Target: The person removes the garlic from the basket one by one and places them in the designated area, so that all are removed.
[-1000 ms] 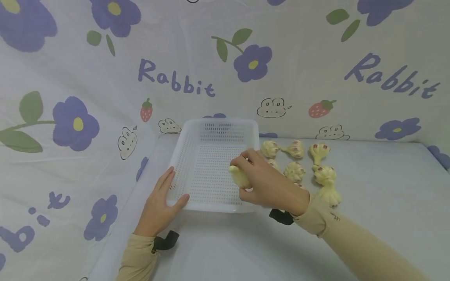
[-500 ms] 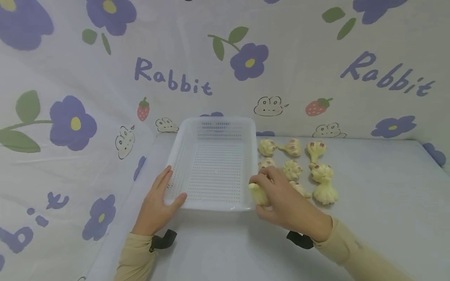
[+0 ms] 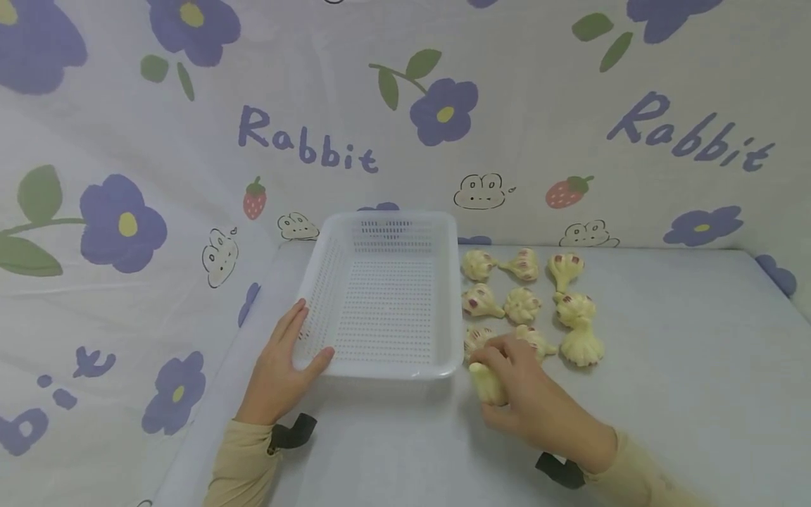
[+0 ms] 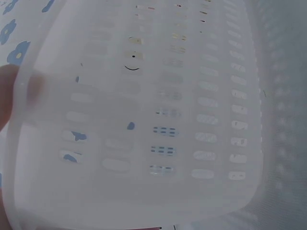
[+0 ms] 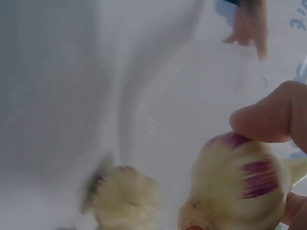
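My right hand (image 3: 529, 401) pinches a pale garlic bulb (image 3: 486, 386) between thumb and fingers, right of the basket's front corner. Up close in the right wrist view, the held bulb (image 5: 240, 177) shows purple streaks, a rooty base and a pale stem, with the thumb across its top. Another garlic bulb (image 5: 127, 199) lies behind it, blurred. My left hand (image 3: 275, 373) holds the white plastic basket (image 3: 395, 372) at its front left corner, thumb over the front rim and fingers over the left. Its slotted wall (image 4: 115, 187) fills the left wrist view.
Several garlic bulbs (image 3: 522, 305) lie in rough rows on the pale tabletop (image 3: 671, 338), close to the basket's right side. Behind stands a flower-printed cloth backdrop (image 3: 393, 91), which also runs down the left side.
My right hand has moved out from over the basket, rightward and toward me, still pinching the garlic bulb. Bulbs it had covered now show. My left hand keeps its place on the basket.
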Demonstrator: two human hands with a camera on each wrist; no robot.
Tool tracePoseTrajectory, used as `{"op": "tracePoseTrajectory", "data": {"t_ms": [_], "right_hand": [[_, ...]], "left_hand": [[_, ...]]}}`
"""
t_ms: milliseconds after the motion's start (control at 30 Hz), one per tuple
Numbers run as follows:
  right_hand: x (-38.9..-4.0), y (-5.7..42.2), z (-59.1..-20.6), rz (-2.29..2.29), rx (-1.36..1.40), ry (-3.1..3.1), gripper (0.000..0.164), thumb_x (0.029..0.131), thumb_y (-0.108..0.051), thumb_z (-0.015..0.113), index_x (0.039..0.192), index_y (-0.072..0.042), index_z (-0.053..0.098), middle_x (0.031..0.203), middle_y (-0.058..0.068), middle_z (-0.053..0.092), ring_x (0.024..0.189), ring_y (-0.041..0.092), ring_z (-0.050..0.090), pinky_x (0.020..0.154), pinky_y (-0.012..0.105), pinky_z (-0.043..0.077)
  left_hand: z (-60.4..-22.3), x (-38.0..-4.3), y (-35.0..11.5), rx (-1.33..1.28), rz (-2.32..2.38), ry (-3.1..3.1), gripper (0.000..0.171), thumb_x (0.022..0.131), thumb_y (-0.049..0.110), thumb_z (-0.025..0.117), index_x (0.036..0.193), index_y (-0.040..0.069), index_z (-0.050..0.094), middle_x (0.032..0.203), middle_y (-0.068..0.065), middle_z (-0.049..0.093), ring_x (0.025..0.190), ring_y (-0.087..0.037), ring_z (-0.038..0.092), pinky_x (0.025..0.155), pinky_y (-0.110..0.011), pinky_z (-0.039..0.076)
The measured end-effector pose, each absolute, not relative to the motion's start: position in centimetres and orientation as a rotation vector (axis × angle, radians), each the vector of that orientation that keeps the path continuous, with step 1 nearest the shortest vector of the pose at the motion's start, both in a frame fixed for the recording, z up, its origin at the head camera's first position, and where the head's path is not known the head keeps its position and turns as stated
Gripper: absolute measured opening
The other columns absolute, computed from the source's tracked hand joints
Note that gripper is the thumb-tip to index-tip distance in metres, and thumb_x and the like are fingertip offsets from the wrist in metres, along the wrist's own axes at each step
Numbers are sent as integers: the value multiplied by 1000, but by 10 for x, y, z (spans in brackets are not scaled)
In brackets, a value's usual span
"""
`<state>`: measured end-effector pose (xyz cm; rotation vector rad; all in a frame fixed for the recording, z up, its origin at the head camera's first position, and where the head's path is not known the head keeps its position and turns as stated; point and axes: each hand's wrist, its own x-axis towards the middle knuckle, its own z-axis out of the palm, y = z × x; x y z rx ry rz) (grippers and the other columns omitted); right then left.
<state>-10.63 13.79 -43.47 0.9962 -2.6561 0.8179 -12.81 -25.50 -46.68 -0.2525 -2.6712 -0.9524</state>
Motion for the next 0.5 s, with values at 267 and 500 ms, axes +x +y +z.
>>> {"op": "tracePoseTrajectory", "data": {"t_ms": [267, 500], "right_hand": [[-102, 137, -465, 796, 1025, -2705, 56, 72, -3, 83, 124, -14, 63, 122, 2, 53, 104, 14, 46, 79, 27, 49], [-103, 136, -475, 787, 1018, -2732, 57, 72, -2, 82, 124, -14, 62, 122, 1, 52, 105, 13, 46, 81, 28, 49]], "left_hand": [[-468, -128, -255, -256, -951, -2660, 82, 95, 38, 73, 161, 4, 38, 169, -7, 33, 155, -34, 35, 121, -58, 34], [-467, -129, -254, -257, -947, -2663, 82, 95, 38, 73, 161, 4, 37, 170, -7, 33, 155, -34, 34, 121, -58, 34]]}}
